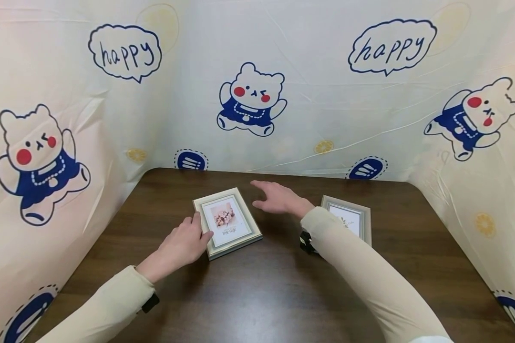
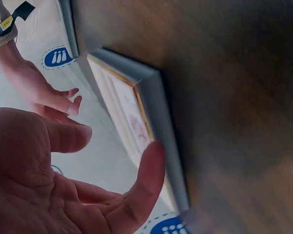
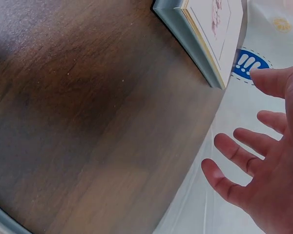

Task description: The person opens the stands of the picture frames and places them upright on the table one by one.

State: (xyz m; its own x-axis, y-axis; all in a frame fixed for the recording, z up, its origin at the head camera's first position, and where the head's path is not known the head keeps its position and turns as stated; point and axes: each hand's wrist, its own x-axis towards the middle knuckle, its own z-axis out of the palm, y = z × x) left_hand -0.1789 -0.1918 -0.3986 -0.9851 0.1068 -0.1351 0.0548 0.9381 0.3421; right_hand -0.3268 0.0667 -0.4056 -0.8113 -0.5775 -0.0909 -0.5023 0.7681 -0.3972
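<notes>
A cream picture frame (image 1: 251, 226) with a pink flower print lies flat, turned at an angle, near the table's middle. At its left side is my left hand (image 1: 181, 244), fingertips right at the border and thumb over the lower left edge. In the left wrist view one finger (image 2: 149, 165) overlaps the frame's grey side (image 2: 167, 122), and the thumb stays apart from it. My right hand (image 1: 280, 197) hovers right of the frame's far corner, fingers spread and holding nothing. The right wrist view shows the fingers (image 3: 237, 153) apart from the frame (image 3: 219, 44).
A second, greyish picture frame (image 1: 366, 216) lies to the right, partly hidden under my right forearm. The dark wooden table (image 1: 257, 300) ends at a printed cloth (image 1: 309, 119) hanging behind it and along both sides.
</notes>
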